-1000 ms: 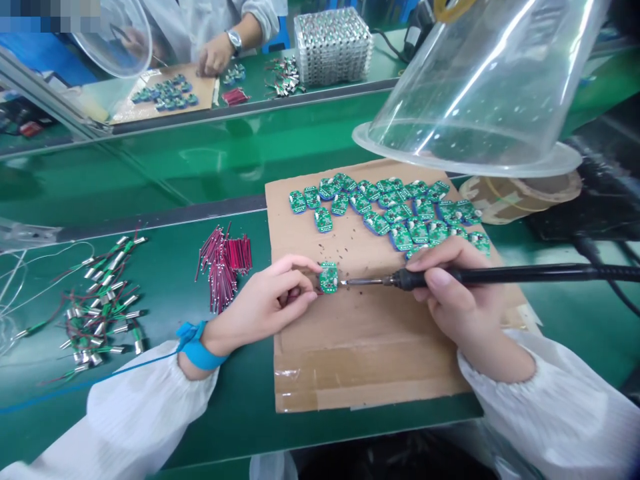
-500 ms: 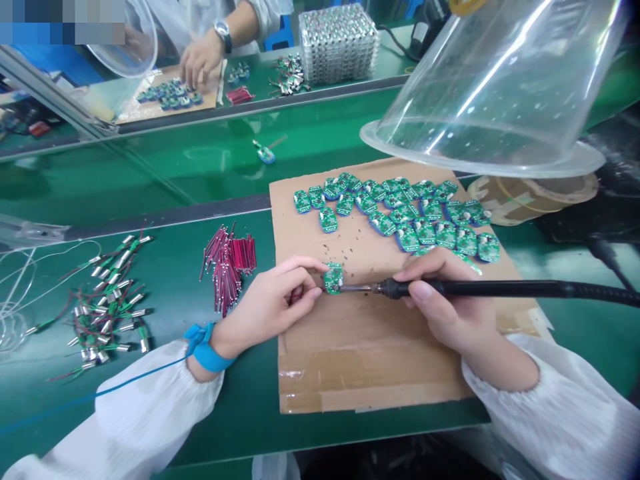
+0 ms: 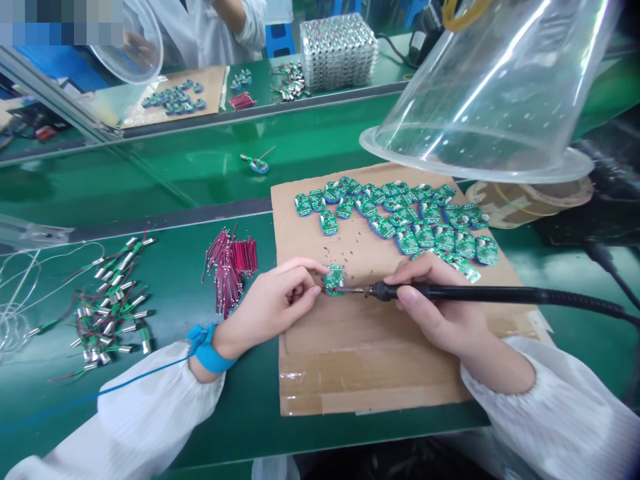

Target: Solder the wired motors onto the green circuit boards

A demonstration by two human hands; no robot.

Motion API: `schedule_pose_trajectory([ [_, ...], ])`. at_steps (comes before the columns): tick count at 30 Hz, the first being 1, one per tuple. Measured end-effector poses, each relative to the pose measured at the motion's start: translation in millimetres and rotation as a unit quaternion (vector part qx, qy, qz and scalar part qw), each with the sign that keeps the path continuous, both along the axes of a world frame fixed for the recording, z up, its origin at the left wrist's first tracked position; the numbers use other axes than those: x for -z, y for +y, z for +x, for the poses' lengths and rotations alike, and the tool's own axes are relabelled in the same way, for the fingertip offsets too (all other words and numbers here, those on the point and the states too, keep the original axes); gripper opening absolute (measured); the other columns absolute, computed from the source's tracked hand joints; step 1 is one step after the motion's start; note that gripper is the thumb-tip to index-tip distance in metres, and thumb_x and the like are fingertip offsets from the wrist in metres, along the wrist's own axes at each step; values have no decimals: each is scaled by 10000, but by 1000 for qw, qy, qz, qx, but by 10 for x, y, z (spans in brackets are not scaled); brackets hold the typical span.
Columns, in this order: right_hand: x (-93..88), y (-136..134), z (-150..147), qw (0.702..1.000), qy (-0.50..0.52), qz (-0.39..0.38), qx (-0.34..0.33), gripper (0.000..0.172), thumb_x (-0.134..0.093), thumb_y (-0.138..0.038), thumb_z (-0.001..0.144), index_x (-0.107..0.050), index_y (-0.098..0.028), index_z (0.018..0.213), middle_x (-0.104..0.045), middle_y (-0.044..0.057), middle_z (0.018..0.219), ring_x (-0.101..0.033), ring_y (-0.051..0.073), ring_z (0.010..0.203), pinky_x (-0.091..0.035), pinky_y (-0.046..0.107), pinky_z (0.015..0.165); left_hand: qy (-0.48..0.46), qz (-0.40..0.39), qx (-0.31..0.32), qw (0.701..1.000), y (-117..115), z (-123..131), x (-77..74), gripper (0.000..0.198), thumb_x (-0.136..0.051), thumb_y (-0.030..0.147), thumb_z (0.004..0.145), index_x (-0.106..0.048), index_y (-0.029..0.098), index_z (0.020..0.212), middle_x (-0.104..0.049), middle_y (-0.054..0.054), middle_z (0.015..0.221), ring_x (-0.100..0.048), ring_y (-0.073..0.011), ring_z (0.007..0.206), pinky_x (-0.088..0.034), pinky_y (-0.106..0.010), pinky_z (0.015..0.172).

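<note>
My right hand [image 3: 440,300] grips a black-handled soldering iron [image 3: 480,293], its metal tip resting at the lower part of a small green circuit board [image 3: 334,277]. That board lies on a cardboard sheet [image 3: 370,353]. Beside it, my left hand [image 3: 285,297] has thumb and fingers closed on a thin dark red wire, mostly hidden, whose end meets the board's lower left. The left index fingertip touches the board's upper left edge. A blue wrist strap [image 3: 213,353] circles my left wrist.
Several green boards [image 3: 400,213] cover the cardboard's far part. Left of it lie red wires [image 3: 227,270] and metal cylinders with leads [image 3: 113,307]. A clear plastic cone [image 3: 480,100] hangs at upper right above a taped round container [image 3: 530,200]. Across the divider, a co-worker's sleeve [image 3: 253,27] shows.
The iron's tip stays at the board while my right hand shifts slightly left. Across the divider, the co-worker's hand has lifted off their boards. The lone board on the green panel has turned.
</note>
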State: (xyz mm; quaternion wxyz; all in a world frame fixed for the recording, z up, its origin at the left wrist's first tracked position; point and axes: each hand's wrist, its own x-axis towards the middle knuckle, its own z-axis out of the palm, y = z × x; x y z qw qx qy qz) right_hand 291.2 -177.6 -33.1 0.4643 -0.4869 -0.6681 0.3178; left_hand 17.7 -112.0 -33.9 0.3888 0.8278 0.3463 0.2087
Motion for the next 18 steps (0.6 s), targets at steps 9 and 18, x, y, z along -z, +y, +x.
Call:
schedule_pose_trajectory([
  [9,4,-4,7,1000,-7,0,3,64,-655,-284,938,-660,-259,997,-685,20,778,-636,166,600,-484,295,516,3,3,5,1000,0,-9,-10,116,-567,184,972,-619,179,868,-647,-57,1278,-553,-78,677,-437,-243,601],
  [18,-19,9,-7,1000,-19,2,-1,68,-657,-278,940,-655,-264,1006,-684,16,789,-636,166,626,-497,298,561,8,3,-4,1000,-4,3,-5,126,-552,184,982,-612,177,873,-649,-45,1273,-510,-61,631,-427,-243,600],
])
